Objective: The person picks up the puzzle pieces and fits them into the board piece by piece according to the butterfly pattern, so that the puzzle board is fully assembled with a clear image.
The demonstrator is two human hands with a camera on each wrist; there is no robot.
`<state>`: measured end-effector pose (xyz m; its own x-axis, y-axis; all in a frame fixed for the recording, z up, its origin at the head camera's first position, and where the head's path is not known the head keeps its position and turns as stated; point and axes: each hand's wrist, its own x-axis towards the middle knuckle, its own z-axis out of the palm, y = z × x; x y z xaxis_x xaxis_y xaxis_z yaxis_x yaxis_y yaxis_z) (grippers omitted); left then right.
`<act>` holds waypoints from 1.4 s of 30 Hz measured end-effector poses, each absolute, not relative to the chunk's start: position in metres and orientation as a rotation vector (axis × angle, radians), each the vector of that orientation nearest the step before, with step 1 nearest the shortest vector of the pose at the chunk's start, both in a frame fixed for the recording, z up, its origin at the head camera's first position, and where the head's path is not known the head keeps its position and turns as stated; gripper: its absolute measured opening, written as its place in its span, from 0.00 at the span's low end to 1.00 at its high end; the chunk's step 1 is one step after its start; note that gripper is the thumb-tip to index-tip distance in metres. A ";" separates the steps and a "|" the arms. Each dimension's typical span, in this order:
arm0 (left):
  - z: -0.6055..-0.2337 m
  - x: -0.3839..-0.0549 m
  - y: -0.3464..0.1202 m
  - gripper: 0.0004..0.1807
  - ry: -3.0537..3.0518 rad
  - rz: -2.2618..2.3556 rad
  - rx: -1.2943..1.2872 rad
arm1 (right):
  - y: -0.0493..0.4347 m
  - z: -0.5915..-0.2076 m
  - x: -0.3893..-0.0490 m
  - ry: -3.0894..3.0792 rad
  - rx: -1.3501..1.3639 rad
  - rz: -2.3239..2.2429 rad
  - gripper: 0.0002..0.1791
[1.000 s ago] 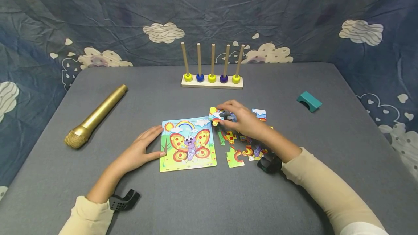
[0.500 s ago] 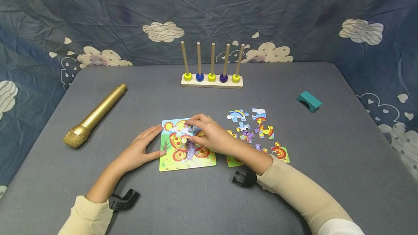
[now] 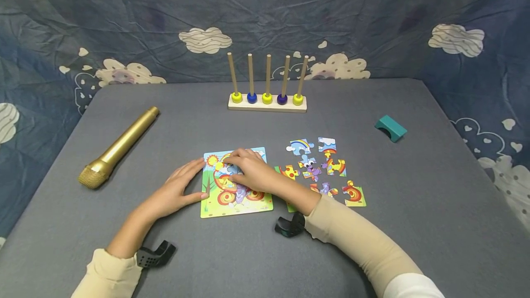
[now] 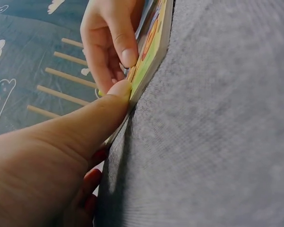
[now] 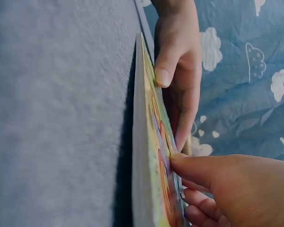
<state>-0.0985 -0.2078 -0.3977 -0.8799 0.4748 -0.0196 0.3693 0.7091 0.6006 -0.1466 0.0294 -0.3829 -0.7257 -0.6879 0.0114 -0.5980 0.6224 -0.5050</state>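
A square puzzle board [image 3: 215, 208] with a butterfly picture lies on the table. My left hand [image 3: 174, 194] rests at its left edge, fingers extended and thumb [image 4: 119, 89] on the rim. Over the board's upper left part, my right hand [image 3: 256, 169] pinches a puzzle piece [image 3: 219, 166] printed with a sun; the hand hides much of it. In the right wrist view, the right thumb [image 5: 194, 165] is right at the board's picture side. Several loose pieces lie to the right, including a rainbow piece [image 3: 300, 146] and an orange-spiral piece [image 3: 354, 194].
A gold microphone [image 3: 120, 146] lies at the left. Toward the back stands a wooden peg rack [image 3: 267, 103] with a yellow, blue or purple bead on each peg. A teal arch block [image 3: 391, 128] is at the right. Patterned cloth [image 3: 265, 22] hangs behind the grey table [image 3: 232, 261].
My right hand has carried the sun piece leftward from beside the board's upper right corner to its upper left part, uncovering the loose pieces. The left hand has stayed at the board's edge.
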 end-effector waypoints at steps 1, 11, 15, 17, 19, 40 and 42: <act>-0.397 -0.099 -0.208 0.43 2.740 0.902 0.681 | 0.028 -0.383 -0.148 2.665 -1.065 -0.724 0.24; -0.392 -0.102 -0.207 0.44 2.741 0.883 0.701 | 0.017 -0.386 -0.157 2.717 -1.030 -0.691 0.25; -0.392 -0.103 -0.208 0.41 2.737 0.874 0.744 | 0.014 -0.386 -0.158 2.743 -1.020 -0.652 0.25; -0.391 -0.104 -0.208 0.39 2.734 0.857 0.769 | 0.013 -0.386 -0.158 2.755 -1.015 -0.632 0.25; -0.391 -0.104 -0.209 0.37 2.730 0.836 0.784 | 0.012 -0.386 -0.158 2.767 -1.013 -0.613 0.25; -0.390 -0.106 -0.209 0.38 2.729 0.774 0.741 | 0.073 -0.324 -0.150 2.607 -1.032 -1.144 0.34; -0.390 -0.106 -0.209 0.38 2.732 0.770 0.736 | 0.089 -0.320 -0.152 2.649 -1.032 -1.220 0.34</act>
